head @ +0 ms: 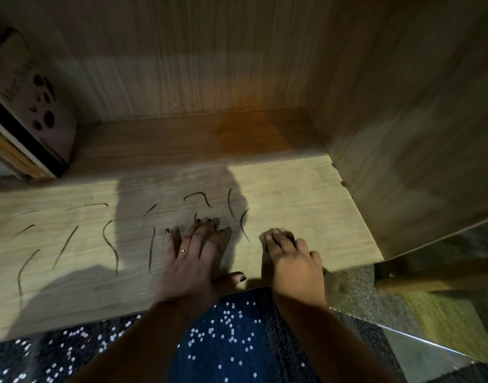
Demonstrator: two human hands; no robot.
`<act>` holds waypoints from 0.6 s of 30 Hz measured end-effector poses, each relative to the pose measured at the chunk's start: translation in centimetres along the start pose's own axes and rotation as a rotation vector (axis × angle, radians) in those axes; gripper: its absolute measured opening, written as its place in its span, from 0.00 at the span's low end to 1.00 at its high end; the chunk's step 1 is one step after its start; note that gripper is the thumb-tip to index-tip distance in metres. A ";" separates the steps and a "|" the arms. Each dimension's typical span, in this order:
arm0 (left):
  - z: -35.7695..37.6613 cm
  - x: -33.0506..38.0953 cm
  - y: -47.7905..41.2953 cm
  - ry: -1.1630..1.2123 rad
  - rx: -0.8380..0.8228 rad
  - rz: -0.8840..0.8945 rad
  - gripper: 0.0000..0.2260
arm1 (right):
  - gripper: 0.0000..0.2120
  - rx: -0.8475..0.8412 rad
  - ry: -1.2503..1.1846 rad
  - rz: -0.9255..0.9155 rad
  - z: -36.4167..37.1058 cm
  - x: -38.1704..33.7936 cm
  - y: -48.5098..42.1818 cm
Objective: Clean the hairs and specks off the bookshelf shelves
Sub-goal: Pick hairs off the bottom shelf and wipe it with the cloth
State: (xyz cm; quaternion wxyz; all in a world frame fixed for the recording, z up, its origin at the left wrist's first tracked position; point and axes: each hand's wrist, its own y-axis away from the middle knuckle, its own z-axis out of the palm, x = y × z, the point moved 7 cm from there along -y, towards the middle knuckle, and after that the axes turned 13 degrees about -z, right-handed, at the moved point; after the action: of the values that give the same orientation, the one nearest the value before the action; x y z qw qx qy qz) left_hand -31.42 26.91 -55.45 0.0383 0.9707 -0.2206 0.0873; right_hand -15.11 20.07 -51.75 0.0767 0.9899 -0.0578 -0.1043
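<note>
Wooden shelf (292,189) strewn with hairs (151,250), mostly left of and just beyond left hand (190,264), pressed flat, fingers spread; right hand (289,261) curled, hold unclear. Gathering step; next calls for raking strands together.

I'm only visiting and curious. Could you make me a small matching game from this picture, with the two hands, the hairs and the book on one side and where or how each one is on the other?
1 left hand
2 right hand
3 hairs
4 book

A back left corner of the shelf
B flat, fingers spread, wearing a ring
C fingers curled, near the shelf's right end
D dark strands scattered over the shelf's front

Pairs: 1-B, 2-C, 3-D, 4-A
</note>
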 end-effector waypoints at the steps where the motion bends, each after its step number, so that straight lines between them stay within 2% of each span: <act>1: -0.1 -0.1 0.0 0.013 -0.007 -0.010 0.44 | 0.28 0.003 -0.010 0.011 0.2 0.0 0.6; 4: -0.8 -0.2 0.2 0.048 0.011 -0.017 0.42 | 0.28 -0.012 0.018 0.010 0.2 -0.2 0.6; 7: -2.3 -0.9 0.4 0.130 0.056 -0.067 0.35 | 0.28 -0.057 0.068 -0.011 0.2 -0.3 0.4; 11: -5.1 -4.5 0.9 0.263 0.214 -0.172 0.30 | 0.28 -0.074 0.095 -0.022 0.0 -0.3 0.5; 18: -5.4 -12.7 2.3 0.190 0.242 -0.387 0.32 | 0.28 -0.085 0.125 -0.023 0.1 -0.5 0.4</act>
State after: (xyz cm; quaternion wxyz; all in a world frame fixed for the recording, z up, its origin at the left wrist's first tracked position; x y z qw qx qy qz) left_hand -44.51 30.85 -52.44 -0.0417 0.9798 -0.0138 0.1950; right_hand -15.61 19.73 -51.70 0.1208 0.9909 -0.0371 -0.0457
